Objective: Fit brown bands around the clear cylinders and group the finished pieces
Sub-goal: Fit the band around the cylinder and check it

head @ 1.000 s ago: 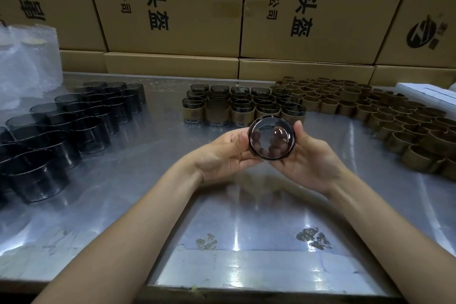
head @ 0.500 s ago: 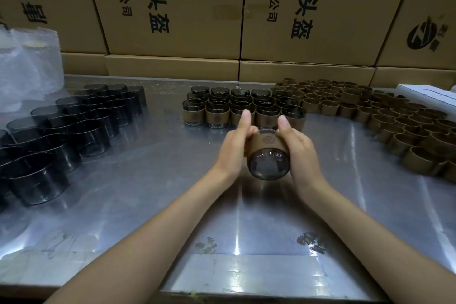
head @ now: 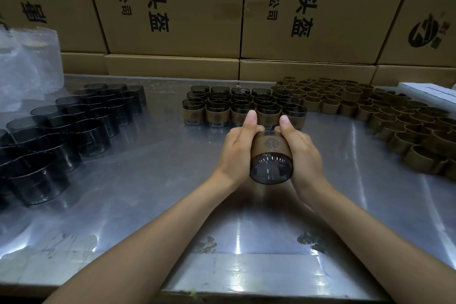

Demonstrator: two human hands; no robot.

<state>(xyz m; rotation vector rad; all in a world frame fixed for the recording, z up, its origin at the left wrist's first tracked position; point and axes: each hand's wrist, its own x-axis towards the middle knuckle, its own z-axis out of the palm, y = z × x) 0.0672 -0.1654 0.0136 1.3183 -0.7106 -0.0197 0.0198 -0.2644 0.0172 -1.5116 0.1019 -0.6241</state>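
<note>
Both hands, left hand (head: pixel 237 148) and right hand (head: pixel 302 153), grasp one banded cylinder (head: pixel 271 159) above the table (head: pixel 148 180); fingers hidden behind it. Finished group (head: pixel 243 108): five across the front row, the back rows too crowded to count.

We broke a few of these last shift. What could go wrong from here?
The banded cylinder lies sideways between the left hand and right hand above the table; a slip could drop it. Setting it down may knock the close-packed finished group.
</note>
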